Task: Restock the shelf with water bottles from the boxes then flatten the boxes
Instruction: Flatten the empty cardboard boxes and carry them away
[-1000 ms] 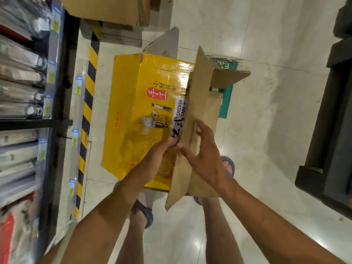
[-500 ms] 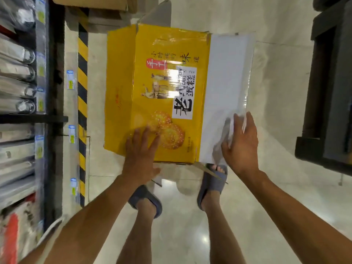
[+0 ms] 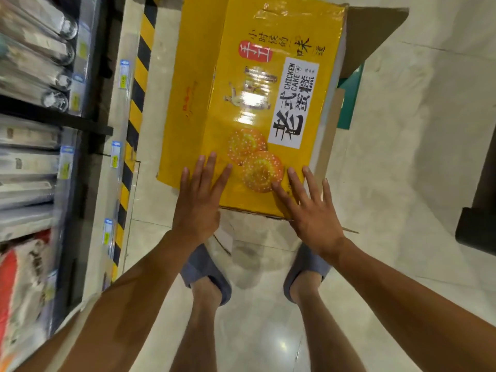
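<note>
A yellow cardboard box (image 3: 214,84) printed with "CHICKEN CAKE" and pictures of cakes lies flattened in front of me above the floor. My left hand (image 3: 200,200) rests palm down with spread fingers on its near left edge. My right hand (image 3: 308,208) lies flat, fingers apart, on the near right corner. Brown flaps (image 3: 373,36) stick out on the box's right side. Water bottles (image 3: 35,47) lie in rows on the shelf at the left.
The shelf unit (image 3: 53,122) with price tags runs along the left, edged by a black-and-yellow floor stripe (image 3: 137,84). A green item (image 3: 350,100) lies under the box at right. A dark fixture (image 3: 477,210) stands at the right. My sandalled feet (image 3: 206,275) stand on pale tiles.
The box went from half open with a raised flap to pressed flat. My right hand moved from the white side panel onto the yellow face, and both palms now lie on the near edge.
</note>
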